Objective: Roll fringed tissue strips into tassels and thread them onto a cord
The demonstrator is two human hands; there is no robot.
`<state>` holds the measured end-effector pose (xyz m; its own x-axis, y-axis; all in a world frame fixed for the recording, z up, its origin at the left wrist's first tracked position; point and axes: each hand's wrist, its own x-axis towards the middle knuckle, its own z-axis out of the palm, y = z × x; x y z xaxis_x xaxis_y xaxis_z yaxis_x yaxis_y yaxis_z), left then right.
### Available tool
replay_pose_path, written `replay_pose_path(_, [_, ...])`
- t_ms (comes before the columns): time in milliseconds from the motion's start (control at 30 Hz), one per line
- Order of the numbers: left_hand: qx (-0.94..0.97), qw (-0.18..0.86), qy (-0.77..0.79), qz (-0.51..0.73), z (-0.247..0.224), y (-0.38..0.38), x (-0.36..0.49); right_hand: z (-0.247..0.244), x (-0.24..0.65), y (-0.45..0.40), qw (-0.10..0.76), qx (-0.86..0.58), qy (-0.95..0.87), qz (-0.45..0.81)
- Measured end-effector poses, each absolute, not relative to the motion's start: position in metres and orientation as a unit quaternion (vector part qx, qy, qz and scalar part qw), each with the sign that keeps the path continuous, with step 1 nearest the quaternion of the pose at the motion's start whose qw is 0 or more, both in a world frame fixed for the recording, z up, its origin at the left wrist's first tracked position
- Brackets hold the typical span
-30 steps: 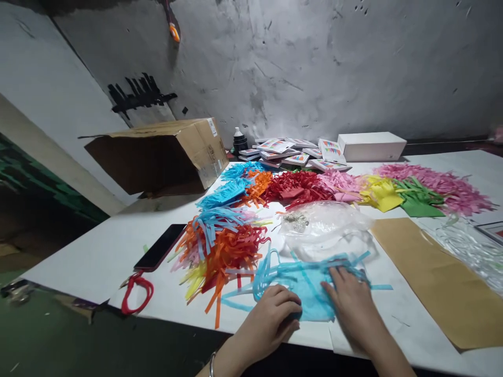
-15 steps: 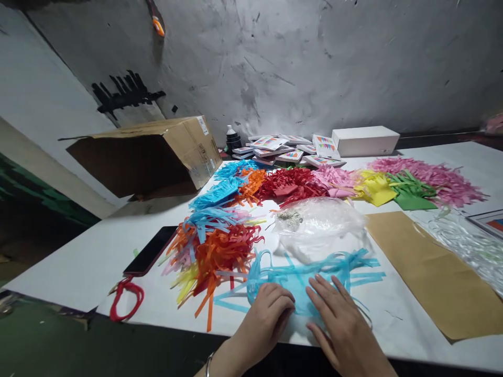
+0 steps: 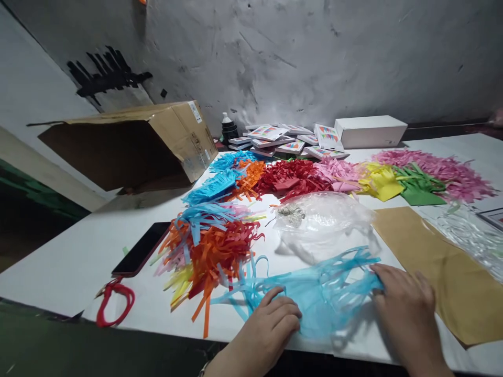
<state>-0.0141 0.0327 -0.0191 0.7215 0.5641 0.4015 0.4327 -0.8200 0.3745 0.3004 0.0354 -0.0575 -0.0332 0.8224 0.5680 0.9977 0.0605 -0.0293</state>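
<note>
A light blue sheet of fringed tissue paper [image 3: 314, 298] lies spread near the table's front edge, with cut strips at its left and right ends. My left hand [image 3: 271, 324] rests at its lower left part with curled fingers, gripping the near edge. At the other end, my right hand [image 3: 404, 303] pinches the strips between thumb and fingers and lifts them a little. Just behind the sheet lies a clear plastic bag [image 3: 334, 214] with a small bundle of twist ties or string inside. Left of the sheet is a pile of orange and red tissue fringes [image 3: 220, 246].
Blue, red, pink, yellow and green tassels [image 3: 294, 178] line the back. Behind stand flat printed boxes [image 3: 271, 136], a white box [image 3: 369, 131] and an open carton [image 3: 173, 141]. A phone [image 3: 143, 248] with a red cord [image 3: 116, 303] lies left, brown paper [image 3: 432, 272] right.
My right hand has moved from lying flat on the blue tissue paper to its right end and taken hold of the strips. The sheet's right side has risen and shifted. The view has tilted slightly.
</note>
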Motion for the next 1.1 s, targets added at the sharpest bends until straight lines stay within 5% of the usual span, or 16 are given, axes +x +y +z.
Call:
replay_pose_path(167, [0.918, 0.148, 0.273, 0.248, -0.026, 0.036, -0.012, -0.048, 0.339, 0.019, 0.201, -0.674, -0.662, -0.259])
replay_pose_path(400, [0.899, 0.176, 0.268, 0.297, -0.025, 0.037, -0.012, -0.01, 0.238, 0.003, 0.256, -0.413, -0.865, -0.128])
replay_pose_path(667, [0.897, 0.157, 0.24, 0.336, -0.031, 0.034, -0.012, -0.047, 0.194, 0.033, 0.395, -0.488, -0.777, -0.053])
replay_pose_path(967, [0.911, 0.151, 0.266, 0.276, -0.027, 0.04, -0.011, -0.058, 0.293, 0.036, 0.193, -0.597, -0.75, -0.209])
replay_pose_path(1100, [0.917, 0.163, 0.273, 0.241, -0.024, 0.043, -0.006, -0.041, 0.316, 0.015, 0.175, -0.558, -0.774, -0.244])
